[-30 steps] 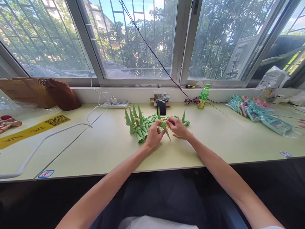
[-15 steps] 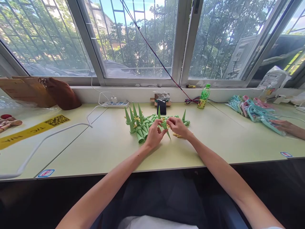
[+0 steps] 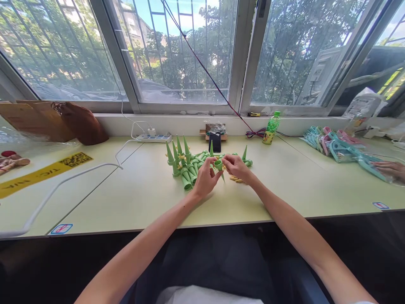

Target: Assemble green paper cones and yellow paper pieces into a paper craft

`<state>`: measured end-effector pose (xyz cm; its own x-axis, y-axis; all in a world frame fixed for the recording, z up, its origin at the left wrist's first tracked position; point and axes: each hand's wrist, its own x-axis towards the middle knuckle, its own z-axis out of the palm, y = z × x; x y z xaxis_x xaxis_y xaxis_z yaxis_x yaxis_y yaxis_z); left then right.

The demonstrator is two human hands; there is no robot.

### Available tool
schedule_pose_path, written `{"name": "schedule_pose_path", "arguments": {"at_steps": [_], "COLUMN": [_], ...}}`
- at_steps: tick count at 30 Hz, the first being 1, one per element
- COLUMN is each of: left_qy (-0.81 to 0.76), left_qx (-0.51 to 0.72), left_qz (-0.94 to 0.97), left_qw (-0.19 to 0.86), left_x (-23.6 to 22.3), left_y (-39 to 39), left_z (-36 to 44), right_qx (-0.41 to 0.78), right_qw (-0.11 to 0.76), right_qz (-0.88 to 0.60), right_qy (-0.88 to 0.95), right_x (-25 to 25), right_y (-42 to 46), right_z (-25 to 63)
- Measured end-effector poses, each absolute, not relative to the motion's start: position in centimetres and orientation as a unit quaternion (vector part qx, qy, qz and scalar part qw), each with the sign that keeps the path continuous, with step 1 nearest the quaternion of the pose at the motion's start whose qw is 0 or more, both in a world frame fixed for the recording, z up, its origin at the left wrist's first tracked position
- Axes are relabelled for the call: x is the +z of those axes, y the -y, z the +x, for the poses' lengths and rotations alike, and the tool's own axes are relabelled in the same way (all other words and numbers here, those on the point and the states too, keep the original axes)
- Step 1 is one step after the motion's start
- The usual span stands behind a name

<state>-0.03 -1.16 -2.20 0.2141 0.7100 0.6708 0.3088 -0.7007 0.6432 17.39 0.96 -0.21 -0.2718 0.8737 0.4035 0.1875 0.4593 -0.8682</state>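
Observation:
My left hand [image 3: 205, 179] grips a hollow green plastic spike [image 3: 218, 165] near its wide open end, which faces up toward me. The spike's tip points down, just above the table. At the rim, my right hand [image 3: 236, 166] pinches a small yellow piece, mostly hidden by the fingers. To the left stand and lie several like green spikes [image 3: 186, 179], some with yellow parts on their sides. Beneath my right hand lies a small pile of yellow pieces [image 3: 236, 179]. Another upright spike [image 3: 244, 153] is beyond it.
A phone [image 3: 214, 142] leans on a small box behind the spikes. A green-capped bottle [image 3: 271, 128] stands near the sill, and a power strip [image 3: 155, 138] lies at the back left. At right, another person's hand [image 3: 390, 169] touches bagged blue items [image 3: 343, 147].
The spike in my left hand has tilted, so its open end now faces me more. My right hand stays at its rim. The other person's hand has shifted right.

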Motion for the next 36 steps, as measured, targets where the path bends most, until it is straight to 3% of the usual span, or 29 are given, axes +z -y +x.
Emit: {"name": "schedule_pose_path", "arguments": {"at_steps": [12, 36], "left_qy": [-0.321, -0.317], "left_qx": [0.528, 0.512], "left_qz": [0.775, 0.790], "left_qw": [0.132, 0.115], "left_x": [-2.64, -2.50], "left_y": [0.59, 0.48], "left_z": [-0.12, -0.27], "right_qx": [0.375, 0.400], "right_qw": [0.465, 0.461], "right_qz": [-0.365, -0.357], "right_qy": [0.715, 0.707], "right_x": [0.18, 0.48], "right_y": [-0.51, -0.24], "right_z": [17.32, 17.19]}}
